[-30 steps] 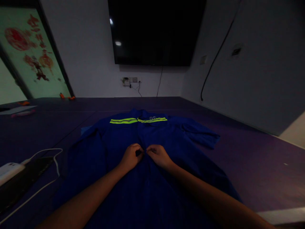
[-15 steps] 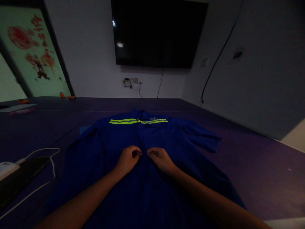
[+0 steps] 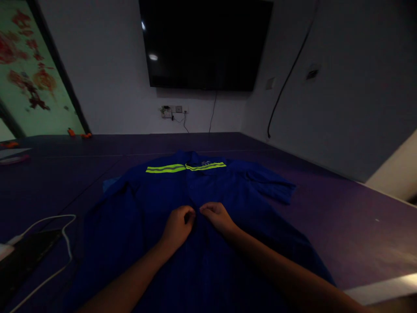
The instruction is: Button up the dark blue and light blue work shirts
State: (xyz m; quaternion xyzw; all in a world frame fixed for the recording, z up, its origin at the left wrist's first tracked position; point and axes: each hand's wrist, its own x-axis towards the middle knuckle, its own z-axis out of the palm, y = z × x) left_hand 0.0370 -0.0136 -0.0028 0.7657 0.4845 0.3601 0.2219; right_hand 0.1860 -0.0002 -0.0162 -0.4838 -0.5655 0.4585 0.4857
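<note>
A dark blue work jacket (image 3: 163, 191) lies spread on the purple surface, collar away from me, with a yellow-green reflective stripe (image 3: 166, 168) across its chest. My left hand (image 3: 179, 221) pinches at the front opening, thumb and fingers curled together. Just to its right, my right hand (image 3: 216, 215) pinches the other side of the same front edge. The fingertips almost meet over the jacket's middle line. Whether a button lies between them is too dark to make out. Above the hands, the front below the collar lies closed over.
A white cable (image 3: 67, 239) loops over a dark flat object (image 3: 32, 256) at the left. A large dark television (image 3: 208, 43) hangs on the back wall above sockets (image 3: 172, 111). Small orange items (image 3: 78, 133) lie near the glass door (image 3: 42, 87).
The view has turned slightly to the right. My two hands have drawn a little closer together at the jacket's front, and the left one has tilted more upright.
</note>
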